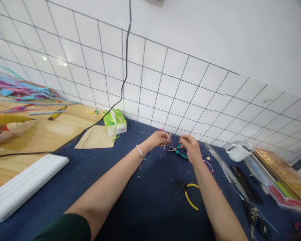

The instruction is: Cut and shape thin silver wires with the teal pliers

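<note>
Your left hand [161, 138] has its thumb and fingers pressed together on a small bundle of thin wire [168, 142], just right of the middle of the frame, over the dark blue surface [150, 197]. Your right hand [192, 148] is just beside it, thumb and fingers drawn close together; I cannot tell whether that grip pinches a strand. To work this well, I would let the left grip bear the bundle firmly at one spot, so the strands don't slip or splay, and use the right fingertips on one strand at a time, bending gently rather than tugging. The loose ends could prick or snag, so turn them away from your skin. The pliers with teal handles [177, 151] lie near enough to catch a stray strand, so give them some room. The wire itself looks fine, silvery grey and unruly, with loops and ends standing out at several angles around the left fingertips; it is too thin and blurred to tell how many strands there are or whether they are twisted together
</note>
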`<state>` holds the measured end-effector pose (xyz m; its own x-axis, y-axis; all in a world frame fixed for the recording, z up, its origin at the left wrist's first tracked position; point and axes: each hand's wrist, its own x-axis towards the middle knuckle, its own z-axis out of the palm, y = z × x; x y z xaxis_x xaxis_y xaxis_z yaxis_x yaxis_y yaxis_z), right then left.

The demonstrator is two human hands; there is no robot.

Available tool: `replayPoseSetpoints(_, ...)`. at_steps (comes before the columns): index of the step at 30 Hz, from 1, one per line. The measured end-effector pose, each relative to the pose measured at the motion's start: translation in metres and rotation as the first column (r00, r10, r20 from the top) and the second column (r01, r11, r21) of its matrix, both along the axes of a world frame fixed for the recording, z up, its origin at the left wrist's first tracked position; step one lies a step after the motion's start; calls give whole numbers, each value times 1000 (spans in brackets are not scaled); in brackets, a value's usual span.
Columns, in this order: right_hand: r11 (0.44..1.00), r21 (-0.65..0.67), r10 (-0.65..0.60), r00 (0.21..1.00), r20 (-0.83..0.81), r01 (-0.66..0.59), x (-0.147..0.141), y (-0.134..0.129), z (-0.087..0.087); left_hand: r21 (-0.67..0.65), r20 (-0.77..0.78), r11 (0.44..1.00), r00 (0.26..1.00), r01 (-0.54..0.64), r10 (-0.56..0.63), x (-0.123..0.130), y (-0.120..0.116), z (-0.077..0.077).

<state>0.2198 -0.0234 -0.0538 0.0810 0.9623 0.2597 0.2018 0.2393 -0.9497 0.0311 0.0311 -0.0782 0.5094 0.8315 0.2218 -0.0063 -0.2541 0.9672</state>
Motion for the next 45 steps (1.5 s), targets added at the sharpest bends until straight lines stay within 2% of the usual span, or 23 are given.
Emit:
replayPoseSetpoints(6, 990, -73, 118, 991, -58, -122, -17, -8, -29, -77, 74, 997, 997, 18, -12, 0, 0, 0)
replayPoseSetpoints(16, 989, -147, 3, 988, -154, -26, -14, -5, -52, -67, 4, 995, 997, 75, -75, 15, -9, -10)
replayPoseSetpoints(24, 984, -171, 5, 964, -265, -53, -13, -4, -58, -12, -51, 998, 997, 56, -56, 17, -11, -10)
replayPoseSetpoints(34, 979, -169, 32, 912, -408, -110, -3, 2, -60, -7, -68, 999, 997, -44, 44, -2, 5, -8)
replayPoseSetpoints(45, 974, -186, 43, 907, -420, -133, -5, 1, -61, -26, -8, 998, 998, -62, 62, -7, 4, 3)
